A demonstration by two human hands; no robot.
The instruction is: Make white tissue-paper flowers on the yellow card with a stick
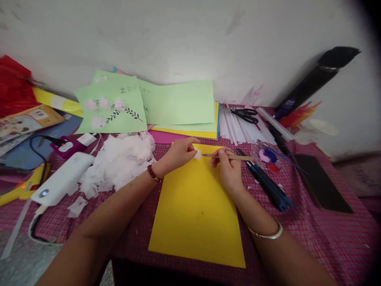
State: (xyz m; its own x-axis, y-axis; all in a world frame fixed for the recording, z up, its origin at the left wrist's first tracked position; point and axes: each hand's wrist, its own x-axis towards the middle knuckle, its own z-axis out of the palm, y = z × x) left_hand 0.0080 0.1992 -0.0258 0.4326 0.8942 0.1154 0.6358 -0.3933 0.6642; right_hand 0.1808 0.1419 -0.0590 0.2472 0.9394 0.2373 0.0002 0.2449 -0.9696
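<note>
My left hand [181, 153] pinches a small white scrap of tissue [198, 155] above the far edge of a yellow paper sheet [196, 210]. My right hand [228, 169] is closed round a thin wooden stick [238, 157] whose tip points left at the scrap. The sheet lies flat on a red checked tablecloth [312, 234]. A heap of torn white tissue [119, 161] sits just left of my left hand.
Green sheets [178, 101], one with pink flowers [110, 107], lean at the wall over yellow and pink paper. Black scissors [245, 115] lie on white strips. A white power bank [64, 178], a yellow glue gun [20, 188], dark blue strips [268, 184] and a black slab [324, 184] lie around.
</note>
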